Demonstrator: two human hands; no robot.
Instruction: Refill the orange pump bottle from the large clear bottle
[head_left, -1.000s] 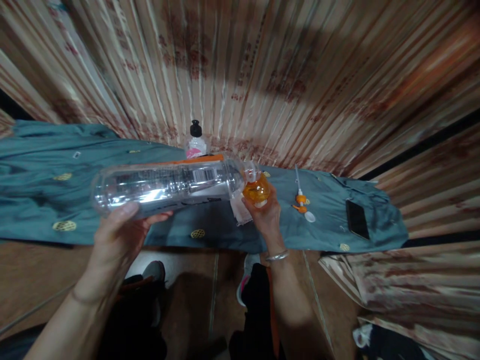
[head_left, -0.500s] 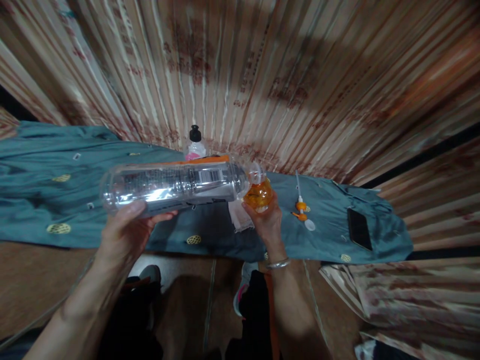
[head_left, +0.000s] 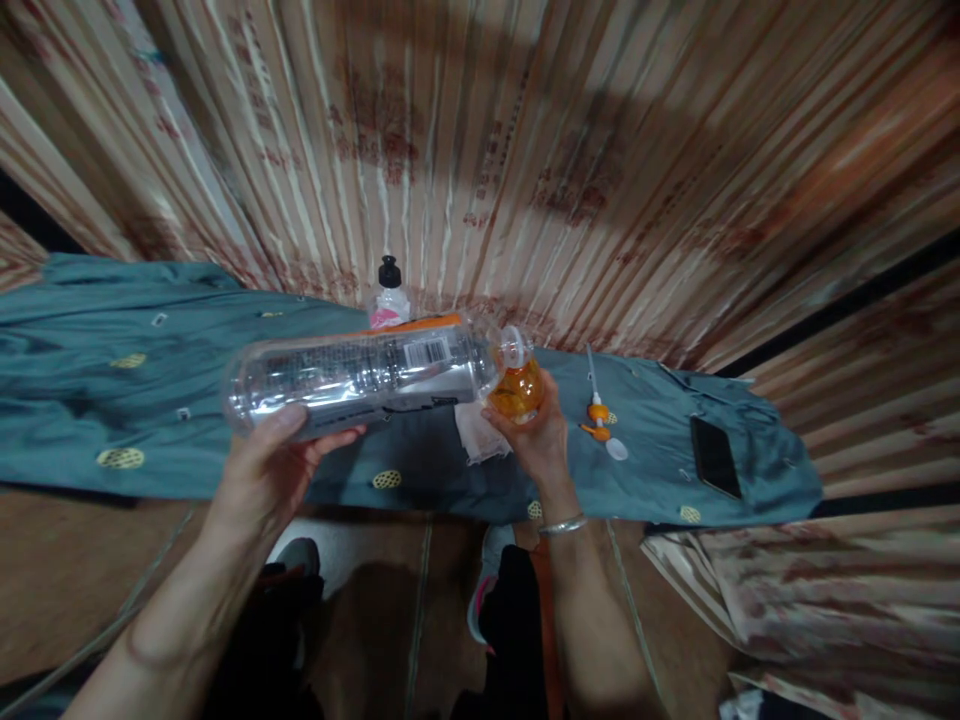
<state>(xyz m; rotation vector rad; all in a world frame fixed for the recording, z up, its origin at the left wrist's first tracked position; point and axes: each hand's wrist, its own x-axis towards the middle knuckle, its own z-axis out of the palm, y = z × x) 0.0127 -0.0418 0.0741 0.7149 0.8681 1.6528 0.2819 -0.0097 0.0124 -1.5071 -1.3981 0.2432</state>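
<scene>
the left hand (head_left: 262, 470) grasps a big clear bottle (head_left: 360, 375) near its base, thumb on the near side and fingers curled under it, so the bottle lies almost flat in the air, its mouth toward the right. the right hand (head_left: 536, 440) grasps a small orange bottle (head_left: 516, 388) from below, fingers wrapped round its lower half, holding it upright. the mouth of the big bottle sits right at the top of the orange one, touching or just above it; which of the two cannot be told. a silver bracelet (head_left: 561, 524) circles the right wrist.

just below the big bottle's neck, between the two hands, a white cloth (head_left: 474, 440) lies on a teal sheet (head_left: 135, 390) with small yellow patches. beyond the fingers of the left hand, behind the big bottle, stands a small bottle with a black cap (head_left: 389, 292) and a pink label. just right of the right hand's fingers an orange and white pump (head_left: 600, 412) lies on the sheet, its thin tube pointing away. farther right, well apart from both hands, a dark phone (head_left: 715, 457) lies flat on the sheet. behind everything hangs a striped curtain (head_left: 562, 150). under the hands are the person's dark legs and shoes on a brown floor.
</scene>
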